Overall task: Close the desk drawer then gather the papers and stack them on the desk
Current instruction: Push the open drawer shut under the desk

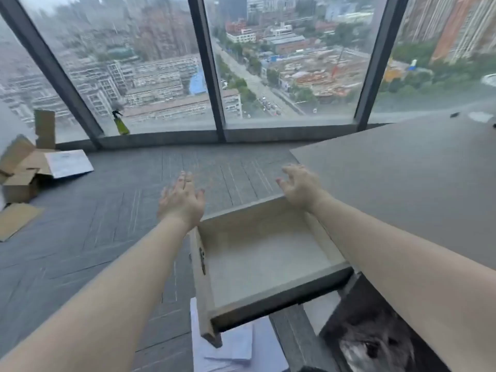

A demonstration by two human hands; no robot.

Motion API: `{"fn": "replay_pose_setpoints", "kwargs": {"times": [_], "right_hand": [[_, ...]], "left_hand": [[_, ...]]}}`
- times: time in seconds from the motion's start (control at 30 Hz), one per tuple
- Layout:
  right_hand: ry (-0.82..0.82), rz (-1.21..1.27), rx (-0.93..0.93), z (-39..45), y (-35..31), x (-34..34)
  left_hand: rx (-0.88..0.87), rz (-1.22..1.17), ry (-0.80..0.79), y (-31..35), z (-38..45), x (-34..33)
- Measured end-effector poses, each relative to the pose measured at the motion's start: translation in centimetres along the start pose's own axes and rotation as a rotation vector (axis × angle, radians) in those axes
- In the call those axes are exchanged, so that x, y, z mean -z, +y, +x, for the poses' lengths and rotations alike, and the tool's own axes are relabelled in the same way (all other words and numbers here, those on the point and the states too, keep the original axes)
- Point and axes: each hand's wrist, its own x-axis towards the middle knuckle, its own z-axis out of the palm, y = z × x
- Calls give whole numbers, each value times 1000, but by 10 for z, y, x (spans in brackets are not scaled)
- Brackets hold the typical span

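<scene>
The desk drawer (264,267) stands pulled out to the left of the grey desk (402,183), pale inside and holding nothing. My left hand (182,200) hovers with fingers spread just beyond the drawer's front left corner. My right hand (299,185) is open too, above the drawer's far edge by the desk corner. Neither hand holds anything. White papers (228,347) lie on the floor beneath the drawer, partly hidden by it.
Flattened cardboard boxes (24,167) and a white sheet (68,162) lie on the floor at the left. A green spray bottle (120,124) stands on the window sill. Tall windows (281,63) run along the back. A dark furry animal (375,347) sits under the desk.
</scene>
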Motion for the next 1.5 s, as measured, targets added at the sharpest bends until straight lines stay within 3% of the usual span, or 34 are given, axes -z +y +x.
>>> {"fn": "replay_pose_setpoints", "kwargs": {"times": [0.13,0.23,0.4,0.57,0.8,1.17,1.5], "right_hand": [[79,-175,-16,-19,14,-23],[132,-332,-105,-41,32,-22],[41,-494,-250,-66,52,-26],[15,-457,-275,-58,56,-21],[-45,-382,-211,-44,67,-9],[-91,-205,-73,-19,88,4],[-119,-240,-7,5,100,10]], "left_hand": [[161,-131,-69,-65,-16,-47],[131,-238,-127,-80,-36,-83],[92,-484,-315,-77,-84,-115],[162,-827,-276,-78,-89,-124],[201,-1000,-346,-79,-75,-144],[109,-1100,-359,15,-56,-163],[-31,-1054,-417,104,-34,-187]]}}
